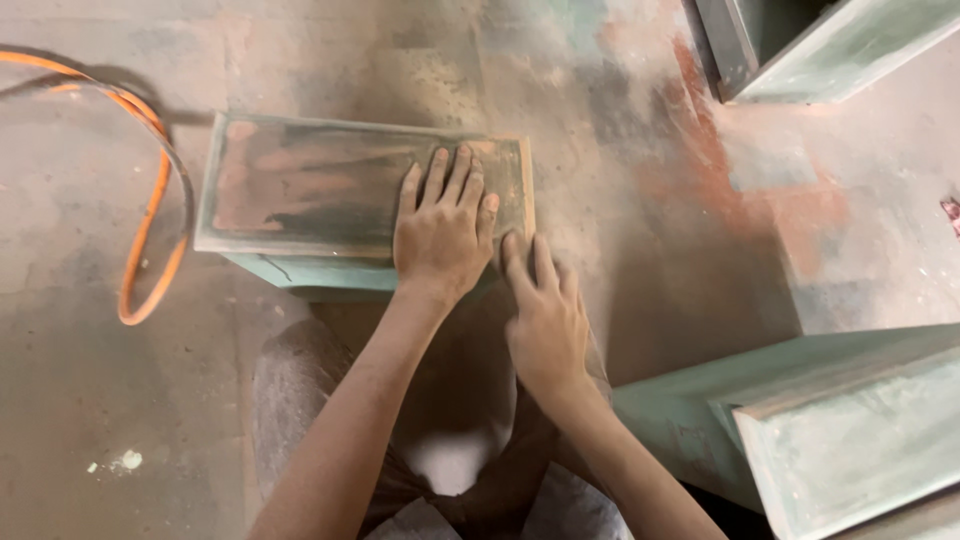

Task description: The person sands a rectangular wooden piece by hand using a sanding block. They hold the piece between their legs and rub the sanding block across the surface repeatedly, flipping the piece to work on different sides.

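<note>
Evidently mid-rubbing, the left hand (443, 228) presses flat, fingers spread, on the green panel (330, 185) (dust-coated), while the right hand (545, 318), fingers together, steadies its near edge.

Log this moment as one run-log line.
left hand: flat on green panel, fingers spread | right hand: at panel's near right corner | orange hose: left of panel | floor: dusty
</note>
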